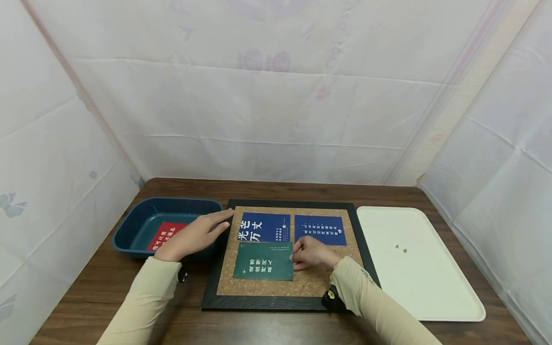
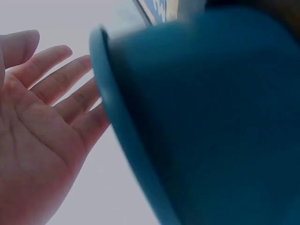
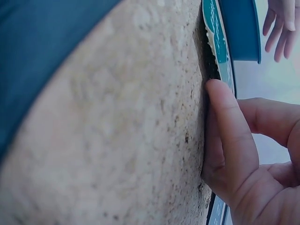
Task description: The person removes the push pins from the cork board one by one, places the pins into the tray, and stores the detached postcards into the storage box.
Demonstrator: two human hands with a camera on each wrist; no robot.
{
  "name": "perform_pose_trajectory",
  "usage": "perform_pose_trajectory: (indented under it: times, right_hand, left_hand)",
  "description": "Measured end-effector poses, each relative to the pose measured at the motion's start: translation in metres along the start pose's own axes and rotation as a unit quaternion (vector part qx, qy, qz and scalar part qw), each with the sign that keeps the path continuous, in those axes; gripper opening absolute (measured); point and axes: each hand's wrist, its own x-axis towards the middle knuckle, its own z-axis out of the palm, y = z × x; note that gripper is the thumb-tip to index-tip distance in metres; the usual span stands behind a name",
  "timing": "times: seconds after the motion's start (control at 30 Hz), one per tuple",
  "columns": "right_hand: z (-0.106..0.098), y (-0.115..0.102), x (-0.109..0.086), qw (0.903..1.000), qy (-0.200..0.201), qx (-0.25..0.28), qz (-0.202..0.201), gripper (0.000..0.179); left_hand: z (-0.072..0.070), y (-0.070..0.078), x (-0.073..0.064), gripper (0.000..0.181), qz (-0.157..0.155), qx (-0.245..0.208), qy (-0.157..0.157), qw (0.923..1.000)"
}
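Observation:
A green card with white lettering lies on the cork board, below two blue cards. My right hand pinches the green card's right edge. In the right wrist view, that edge of the green card stands slightly off the cork, with the fingers at it. Over the blue basin's right side reaches my left hand, its fingers straight towards the board's upper left frame. The left wrist view shows the left hand with fingers spread, holding nothing, partly behind the basin rim.
The blue basin at the left holds a red card. Right of the board is a white tray with two tiny objects. A brown wooden table carries everything; white sheeting surrounds it.

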Motion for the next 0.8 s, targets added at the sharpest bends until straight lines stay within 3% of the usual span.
perform_pose_trajectory:
  times: [0.57,0.8]
  right_hand:
    - [-0.001,0.002,0.001,0.9999,-0.006,0.011,-0.003,0.006]
    - [-0.001,0.002,0.000,0.9999,-0.008,0.011,-0.002,0.007]
  left_hand:
    - [-0.042,-0.051,-0.032,0.056,-0.045,0.011,0.059,0.9972]
    - [-0.050,-0.071,-0.045,0.056,-0.066,0.006,0.082,0.9944]
